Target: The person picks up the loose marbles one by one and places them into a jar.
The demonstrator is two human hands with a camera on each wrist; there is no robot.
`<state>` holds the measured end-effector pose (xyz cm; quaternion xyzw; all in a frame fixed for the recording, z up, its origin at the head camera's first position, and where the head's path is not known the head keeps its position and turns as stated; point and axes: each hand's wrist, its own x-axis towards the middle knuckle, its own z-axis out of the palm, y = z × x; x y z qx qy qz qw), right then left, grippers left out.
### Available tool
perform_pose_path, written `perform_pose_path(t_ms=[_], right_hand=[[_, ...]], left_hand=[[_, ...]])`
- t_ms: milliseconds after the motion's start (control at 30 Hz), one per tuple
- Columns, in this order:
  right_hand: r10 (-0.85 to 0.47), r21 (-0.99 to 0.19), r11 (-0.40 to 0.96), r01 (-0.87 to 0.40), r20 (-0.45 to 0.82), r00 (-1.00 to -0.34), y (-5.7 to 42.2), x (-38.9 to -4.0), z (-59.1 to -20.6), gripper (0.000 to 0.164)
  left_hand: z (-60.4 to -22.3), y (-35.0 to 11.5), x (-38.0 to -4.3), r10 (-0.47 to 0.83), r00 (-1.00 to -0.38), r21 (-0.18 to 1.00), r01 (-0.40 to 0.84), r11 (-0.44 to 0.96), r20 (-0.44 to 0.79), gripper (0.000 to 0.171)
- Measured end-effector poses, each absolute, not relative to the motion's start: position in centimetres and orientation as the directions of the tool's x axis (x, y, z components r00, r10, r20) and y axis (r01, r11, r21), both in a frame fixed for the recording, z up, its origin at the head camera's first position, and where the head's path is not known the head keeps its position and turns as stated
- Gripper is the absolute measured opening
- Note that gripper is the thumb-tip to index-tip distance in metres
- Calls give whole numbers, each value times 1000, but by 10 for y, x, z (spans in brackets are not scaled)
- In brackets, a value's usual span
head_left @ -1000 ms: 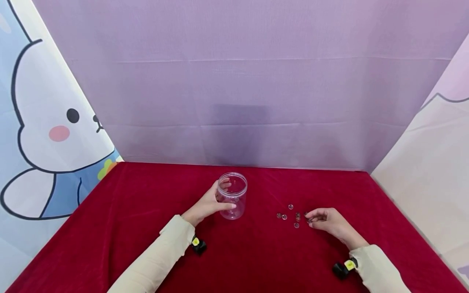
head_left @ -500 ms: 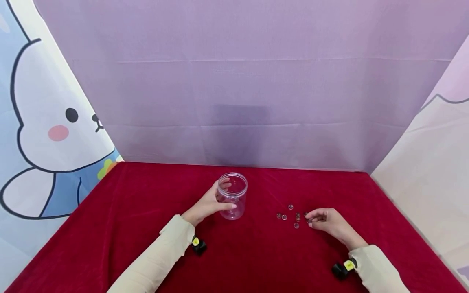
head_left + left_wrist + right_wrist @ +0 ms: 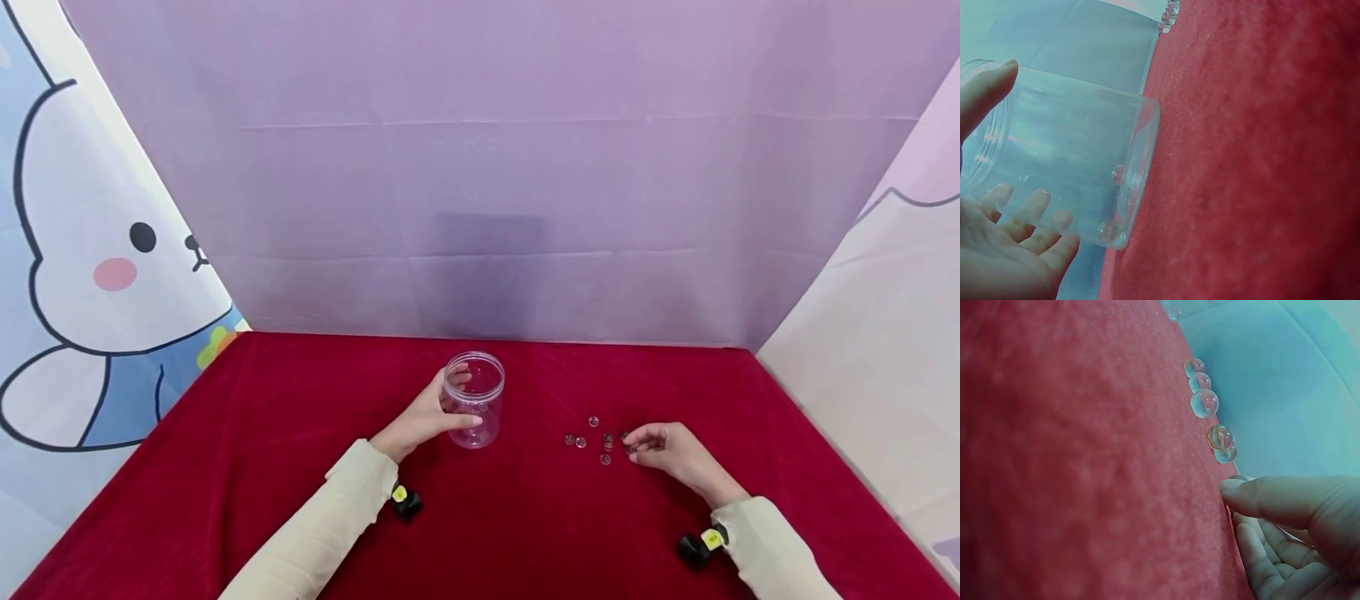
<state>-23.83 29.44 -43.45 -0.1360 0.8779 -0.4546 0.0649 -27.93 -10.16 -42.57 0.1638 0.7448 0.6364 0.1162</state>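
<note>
My left hand [image 3: 427,414] grips a clear plastic jar [image 3: 487,425] that stands upright and without a lid on the red cloth. The thumb lies across its near side and the fingers wrap behind. In the left wrist view, two glass marbles [image 3: 1110,230] show at the base of the jar [image 3: 1072,144]. My right hand [image 3: 672,457] is low over the cloth, thumb and forefinger pinching a glass marble [image 3: 632,448], mostly hidden by the fingertips. Just left of it lie several loose clear marbles [image 3: 605,459], some with coloured swirls, as the right wrist view shows.
Red cloth [image 3: 517,525] covers the table. A lilac curtain [image 3: 480,167] closes off the back edge. Printed fabric panels flank it, the left one with a cartoon rabbit [image 3: 90,208]. A black wrist camera [image 3: 693,551] sits by the right cuff.
The head view shifts very slightly. Both hands, the jar and the loose marbles keep their places.
</note>
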Motion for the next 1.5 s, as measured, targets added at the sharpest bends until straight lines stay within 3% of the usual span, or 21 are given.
perform_pose_path(t_ms=[1500], right_hand=[[-206,-862,491,-129,29,-978,278,-246,-424,33]], left_hand=[[-419,-101,-278,388,-922,987,47,154,-16,89]])
